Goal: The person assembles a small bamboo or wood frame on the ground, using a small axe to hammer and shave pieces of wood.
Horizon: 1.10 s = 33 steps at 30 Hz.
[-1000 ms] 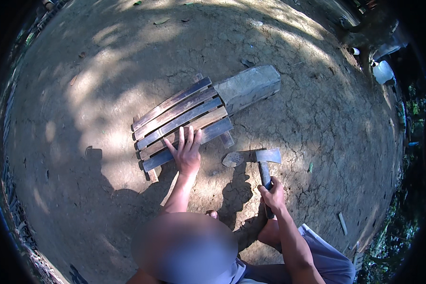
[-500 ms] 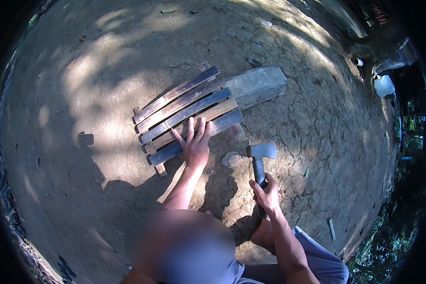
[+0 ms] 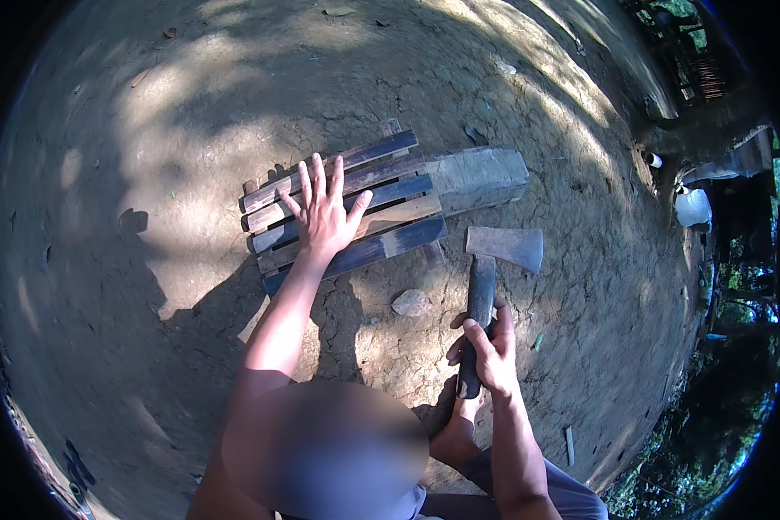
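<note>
Several dark and light slats fixed to crosspieces form a slatted wooden panel (image 3: 399, 211) on the ground in front of me. My left hand (image 3: 324, 217), fingers spread, is over the middle slats, palm down; whether it presses on them I cannot tell. In my right hand (image 3: 491, 351) is an axe (image 3: 480, 290), gripped low on its dark handle. Its grey head is up, with the blade edge to the right. The axe is to the right of the panel and apart from it. A squared wood block (image 3: 481, 180) extends from under the panel's right end.
A pale stone (image 3: 412, 302) lies between the panel and my feet. Cracked bare earth (image 3: 581, 217) surrounds everything. A white container (image 3: 693, 208) stands at the far right, near dark plants. A thin stick (image 3: 569, 445) lies at the lower right.
My left hand has moved left and farther out across the slats, its fingers spreading wider. My right hand has raised the axe slightly and turned it so more of the head shows.
</note>
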Available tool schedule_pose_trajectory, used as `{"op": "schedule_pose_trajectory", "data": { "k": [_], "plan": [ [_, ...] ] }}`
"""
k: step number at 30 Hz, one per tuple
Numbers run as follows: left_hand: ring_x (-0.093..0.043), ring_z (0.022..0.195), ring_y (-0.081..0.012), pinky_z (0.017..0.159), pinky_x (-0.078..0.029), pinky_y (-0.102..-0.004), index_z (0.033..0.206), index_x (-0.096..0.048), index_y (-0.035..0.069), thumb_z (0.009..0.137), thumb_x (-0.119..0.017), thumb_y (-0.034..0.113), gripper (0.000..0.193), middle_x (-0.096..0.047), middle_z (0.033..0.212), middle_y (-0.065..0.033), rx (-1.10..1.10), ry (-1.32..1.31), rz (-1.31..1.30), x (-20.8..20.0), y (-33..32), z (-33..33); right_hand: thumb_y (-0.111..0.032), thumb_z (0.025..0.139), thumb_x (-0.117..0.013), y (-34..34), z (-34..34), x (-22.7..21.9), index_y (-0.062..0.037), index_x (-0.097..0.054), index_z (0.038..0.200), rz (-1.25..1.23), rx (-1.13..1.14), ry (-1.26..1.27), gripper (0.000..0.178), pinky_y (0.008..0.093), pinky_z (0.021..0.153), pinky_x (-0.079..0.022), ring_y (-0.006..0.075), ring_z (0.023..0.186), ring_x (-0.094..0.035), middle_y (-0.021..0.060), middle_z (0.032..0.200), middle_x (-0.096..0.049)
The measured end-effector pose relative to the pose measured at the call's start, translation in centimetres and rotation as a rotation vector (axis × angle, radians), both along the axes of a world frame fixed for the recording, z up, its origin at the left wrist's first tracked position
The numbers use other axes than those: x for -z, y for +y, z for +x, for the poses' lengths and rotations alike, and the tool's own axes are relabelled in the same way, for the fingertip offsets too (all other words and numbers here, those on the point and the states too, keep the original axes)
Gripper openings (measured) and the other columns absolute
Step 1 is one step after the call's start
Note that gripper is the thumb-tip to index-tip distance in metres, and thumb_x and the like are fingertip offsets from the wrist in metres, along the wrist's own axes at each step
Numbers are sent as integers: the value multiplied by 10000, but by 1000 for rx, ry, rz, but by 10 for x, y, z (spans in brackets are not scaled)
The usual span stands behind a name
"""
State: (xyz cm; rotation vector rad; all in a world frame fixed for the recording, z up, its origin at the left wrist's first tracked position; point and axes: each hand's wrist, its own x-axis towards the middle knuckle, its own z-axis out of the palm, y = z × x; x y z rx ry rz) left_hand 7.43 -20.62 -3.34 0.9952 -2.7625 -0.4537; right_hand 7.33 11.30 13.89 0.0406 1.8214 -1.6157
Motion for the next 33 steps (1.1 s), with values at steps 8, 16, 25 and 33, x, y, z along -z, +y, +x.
{"op": "schedule_pose_trajectory", "data": {
  "k": [8, 16, 25, 33],
  "plan": [
    [-76, 1636, -355, 1204, -1, -771, 1694, -227, 250, 1008, -391, 755, 868, -127, 1770, -135, 8, -2, 45, 2, 11, -2, -129, 972, -680, -30, -25, -7, -37, -379, 1539, 668, -356, 613, 649, 536, 784, -560, 501, 974, -712, 287, 1095, -719],
    [-90, 1636, -342, 1212, 24, -758, 1688, -245, 266, 994, -444, 744, 866, -154, 1767, -119, -4, 53, 61, 2, 5, -4, -78, 974, -635, -6, 8, -1, -40, -308, 1614, 755, -413, 648, 719, 542, 825, -596, 496, 1007, -719, 332, 1244, -665],
    [-47, 1640, -332, 1215, 66, -745, 1697, -195, 288, 972, -430, 780, 907, -105, 1779, -85, -24, 2, 85, 3, 9, -1, -151, 986, -650, 2, 9, 30, -2, -362, 1542, 757, -466, 778, 644, 576, 715, -596, 524, 864, -715, 341, 1089, -682],
    [-42, 1641, -319, 1217, 48, -751, 1698, -181, 290, 966, -448, 781, 921, -91, 1782, -73, -42, 1, -7, -12, 22, -6, -89, 971, -636, 28, -1, 56, -29, -260, 1615, 869, -596, 753, 748, 545, 705, -608, 503, 852, -732, 328, 1132, -705]
  ]
}}
